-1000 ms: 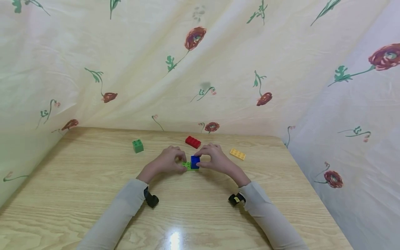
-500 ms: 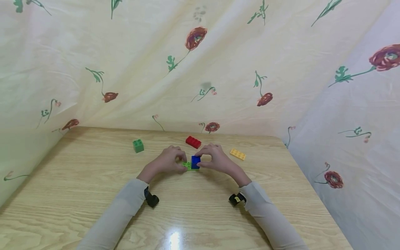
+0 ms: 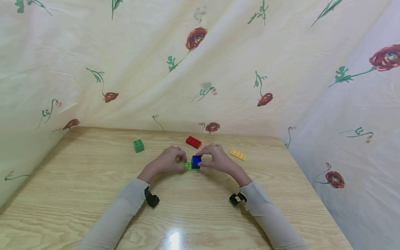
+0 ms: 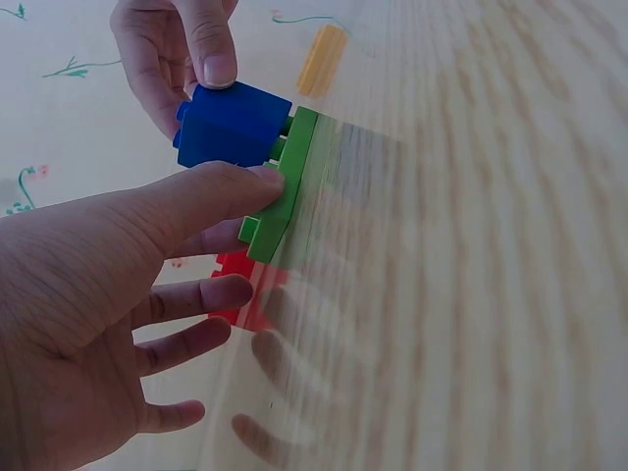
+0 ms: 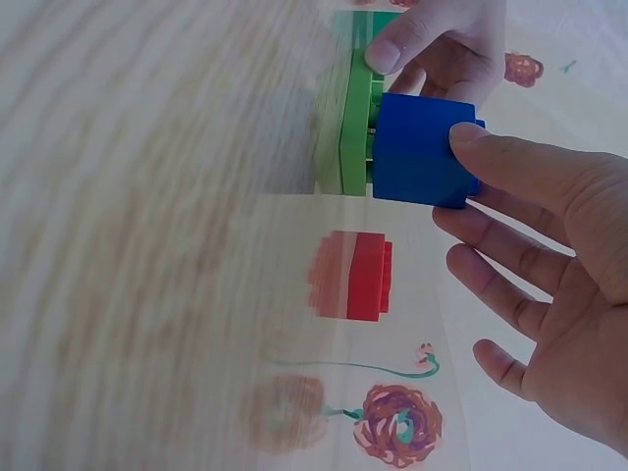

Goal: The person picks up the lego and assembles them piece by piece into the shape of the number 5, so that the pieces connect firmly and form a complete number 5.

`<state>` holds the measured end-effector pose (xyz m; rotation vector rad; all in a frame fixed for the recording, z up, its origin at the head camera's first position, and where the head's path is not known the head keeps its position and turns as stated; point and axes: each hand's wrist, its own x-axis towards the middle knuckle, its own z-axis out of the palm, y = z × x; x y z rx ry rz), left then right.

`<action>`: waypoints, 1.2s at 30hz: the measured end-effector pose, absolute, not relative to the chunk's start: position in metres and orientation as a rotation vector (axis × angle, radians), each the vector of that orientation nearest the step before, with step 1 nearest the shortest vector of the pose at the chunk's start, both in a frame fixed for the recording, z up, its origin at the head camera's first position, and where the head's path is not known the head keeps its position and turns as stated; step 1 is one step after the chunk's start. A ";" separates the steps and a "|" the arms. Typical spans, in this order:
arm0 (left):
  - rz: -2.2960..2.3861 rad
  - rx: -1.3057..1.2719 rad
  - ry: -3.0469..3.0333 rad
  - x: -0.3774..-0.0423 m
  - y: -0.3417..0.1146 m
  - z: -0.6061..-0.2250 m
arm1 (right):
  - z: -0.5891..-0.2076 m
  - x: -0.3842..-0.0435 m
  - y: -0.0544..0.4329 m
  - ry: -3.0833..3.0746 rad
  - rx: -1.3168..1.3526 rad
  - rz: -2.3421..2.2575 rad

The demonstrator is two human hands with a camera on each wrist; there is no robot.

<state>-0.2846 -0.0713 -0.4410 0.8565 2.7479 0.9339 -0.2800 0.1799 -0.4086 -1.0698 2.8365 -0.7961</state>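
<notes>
A light green flat building plate (image 3: 188,165) lies at the middle of the table, its left end pinched between thumb and finger of my left hand (image 3: 171,160). Over its right end sits a blue building brick (image 3: 196,162), gripped by thumb and fingertips of my right hand (image 3: 215,159). In the right wrist view, green studs show in a narrow gap between the blue brick (image 5: 422,149) and the green plate (image 5: 355,137). The left wrist view also shows this gap beside the blue brick (image 4: 234,128). Parts of the plate are hidden by my left fingers.
A red brick (image 3: 193,142) lies behind my hands. To the left stands a dark green brick (image 3: 139,146), and to the right lies a flat yellow-orange plate (image 3: 238,154). Flowered cloth (image 3: 140,62) hangs behind the wooden table (image 3: 193,215).
The blue brick has shifted very slightly right and turned a little in my right hand. My left hand keeps its hold on the green plate almost without moving.
</notes>
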 end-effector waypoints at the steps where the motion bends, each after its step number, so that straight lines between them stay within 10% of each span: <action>1: 0.933 0.857 2.748 -0.285 -0.071 -0.441 | -0.409 -0.280 0.180 2.837 -1.071 -0.791; 36: 0.940 0.843 2.744 -0.287 -0.071 -0.443 | -0.408 -0.278 0.178 2.824 -1.052 -0.780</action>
